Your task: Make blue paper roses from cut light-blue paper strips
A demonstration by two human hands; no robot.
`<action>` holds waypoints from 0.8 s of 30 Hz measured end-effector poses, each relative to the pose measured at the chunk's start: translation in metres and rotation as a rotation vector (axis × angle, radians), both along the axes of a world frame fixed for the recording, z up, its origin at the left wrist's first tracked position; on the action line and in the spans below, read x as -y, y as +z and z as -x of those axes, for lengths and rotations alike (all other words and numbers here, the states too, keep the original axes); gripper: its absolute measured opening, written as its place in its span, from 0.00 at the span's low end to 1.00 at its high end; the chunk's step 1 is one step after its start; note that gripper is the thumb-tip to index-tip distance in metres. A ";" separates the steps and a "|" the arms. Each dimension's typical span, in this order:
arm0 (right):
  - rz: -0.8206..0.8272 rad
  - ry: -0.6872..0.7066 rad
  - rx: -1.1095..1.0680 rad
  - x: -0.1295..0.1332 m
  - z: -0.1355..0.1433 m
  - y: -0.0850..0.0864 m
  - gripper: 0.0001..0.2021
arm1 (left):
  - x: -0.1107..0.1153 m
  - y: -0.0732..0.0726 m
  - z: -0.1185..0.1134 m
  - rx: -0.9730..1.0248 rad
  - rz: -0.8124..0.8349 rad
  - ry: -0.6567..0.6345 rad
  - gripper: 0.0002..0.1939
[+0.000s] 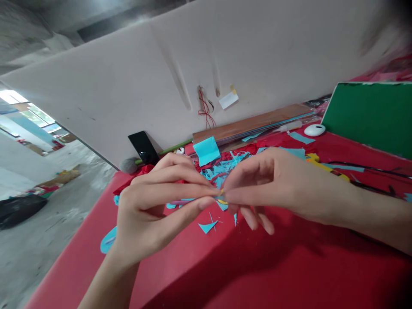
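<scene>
Over the red tabletop [206,262], my left hand [164,197] and my right hand [264,184] meet fingertip to fingertip. Both pinch a small yellow piece [221,200]; it looks curved, but the fingers cover most of it, so its kind is unclear. Behind the fingertips lies a heap of blue paper shreds [236,162]. A pointed blue paper scrap [207,227] rests on the table just below the hands. Past my left hand, a flat blue paper piece [108,240] lies near the table's left edge.
A pale board [128,77] rises behind the table, with a black phone [143,146] leaning on it. To the right are a green panel [370,118], a white computer mouse [314,130] and a yellow tool [325,166] with black cords. A blue square of paper [207,151] stands near the middle.
</scene>
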State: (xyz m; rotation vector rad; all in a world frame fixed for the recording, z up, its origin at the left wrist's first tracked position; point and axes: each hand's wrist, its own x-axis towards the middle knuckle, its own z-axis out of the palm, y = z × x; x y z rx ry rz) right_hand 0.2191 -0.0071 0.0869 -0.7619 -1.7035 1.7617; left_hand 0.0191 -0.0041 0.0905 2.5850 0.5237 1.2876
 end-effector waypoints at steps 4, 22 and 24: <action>-0.256 -0.221 0.053 0.008 0.000 0.001 0.02 | 0.005 -0.004 -0.004 0.131 0.127 0.100 0.10; -0.953 -0.448 0.115 0.017 0.002 -0.006 0.05 | 0.010 0.004 -0.004 -0.125 -0.194 0.184 0.07; -1.021 -0.474 0.131 0.017 0.002 -0.007 0.04 | 0.011 0.004 -0.004 -0.130 -0.185 0.185 0.06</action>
